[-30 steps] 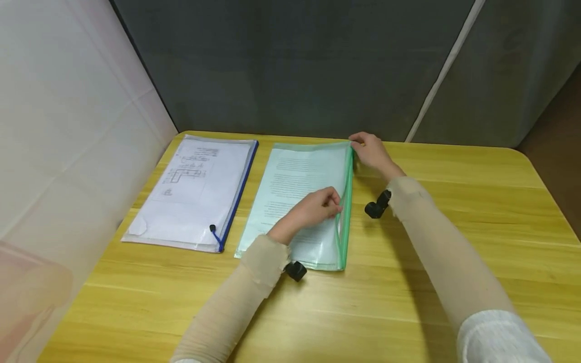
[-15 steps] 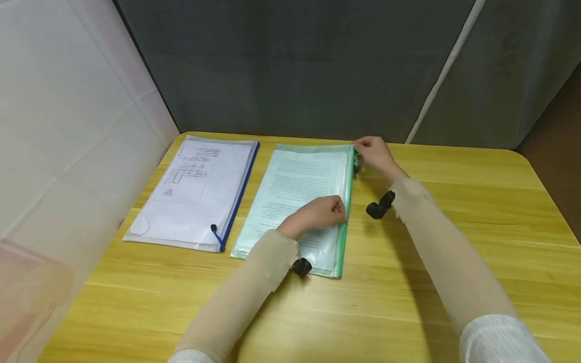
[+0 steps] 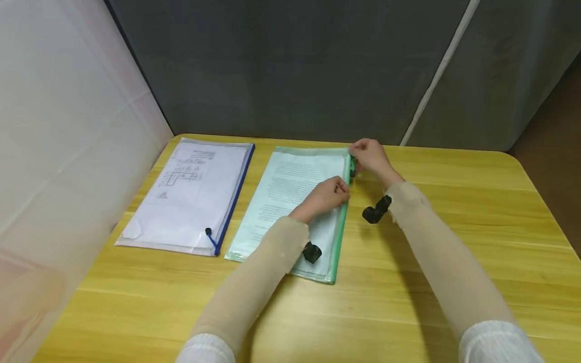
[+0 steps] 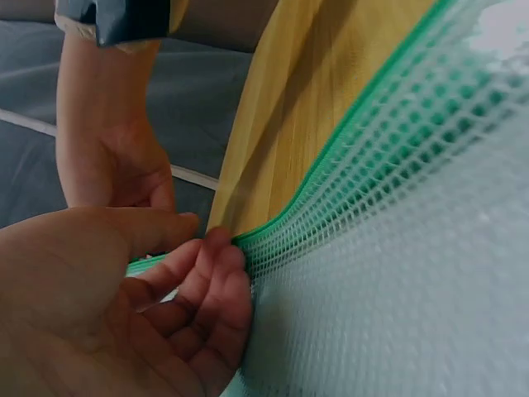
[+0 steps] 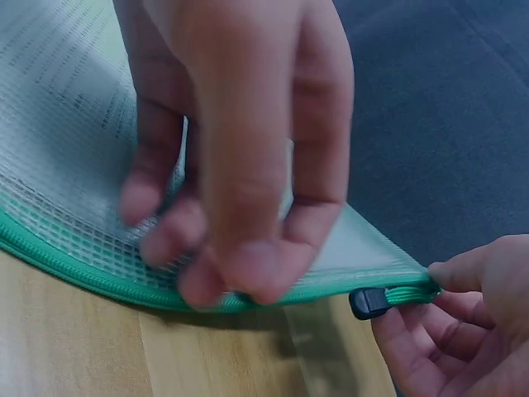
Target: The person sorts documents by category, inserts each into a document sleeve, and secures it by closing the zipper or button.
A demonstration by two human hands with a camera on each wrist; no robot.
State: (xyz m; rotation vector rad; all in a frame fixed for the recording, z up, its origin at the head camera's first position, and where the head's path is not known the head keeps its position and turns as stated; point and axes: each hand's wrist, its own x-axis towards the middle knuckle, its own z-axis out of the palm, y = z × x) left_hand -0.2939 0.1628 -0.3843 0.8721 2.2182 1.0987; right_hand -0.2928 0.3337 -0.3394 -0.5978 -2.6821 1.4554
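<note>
A translucent green zip document pouch (image 3: 299,169) with printed sheets inside lies on the table. My left hand (image 3: 324,196) is over its right side, thumb and fingertips pinching the green zip edge; the left wrist view shows this hand (image 4: 157,306) close up, the mesh edge bending at its fingertips. At the far right corner my right hand (image 3: 371,156) pinches the pouch. In the right wrist view, that hand (image 5: 471,318) holds the corner end, with the black-tipped zip pull (image 5: 369,303) hanging beside its fingers. The zip's edges lie together along the part seen there.
A clear zip pouch (image 3: 186,201) with a blue zip and a paper bearing drawings lies to the left. Its black-tipped pull (image 3: 208,231) points away from the edge. A dark partition (image 3: 290,70) stands behind the wooden table (image 3: 454,201), a white sheet (image 3: 68,111) at left.
The green pouch's zip edge gaped near my left hand a second ago; now it lies together. My left hand moved first toward me, then back up the edge. The right hand stays at the corner.
</note>
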